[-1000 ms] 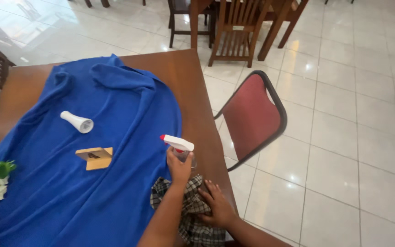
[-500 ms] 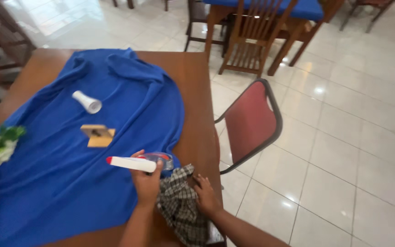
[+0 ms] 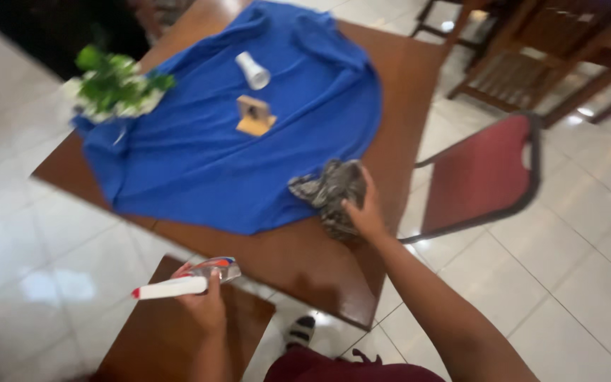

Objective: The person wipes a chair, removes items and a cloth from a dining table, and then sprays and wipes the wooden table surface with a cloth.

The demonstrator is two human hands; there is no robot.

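Observation:
My left hand [image 3: 205, 305] holds a clear spray bottle [image 3: 187, 281] with a white and red head, lying sideways in my grip above a low wooden stool [image 3: 178, 332]. My right hand [image 3: 364, 209] presses on a crumpled grey patterned cloth [image 3: 330, 191] lying on the wooden table [image 3: 298, 255], near its right edge. The cloth touches the rim of a blue tablecloth [image 3: 228, 148] that covers most of the table.
On the blue tablecloth lie a white cup on its side [image 3: 252, 70] and a small wooden stand [image 3: 254, 117]. A bunch of green and white flowers [image 3: 113, 88] sits at the table's left. A red-seated chair [image 3: 482, 177] stands right of the table, wooden chairs [image 3: 532, 64] beyond.
My left hand has carried the spray bottle off the table, down and to the left over the stool. My right hand stays on the cloth. The view has swung round the table.

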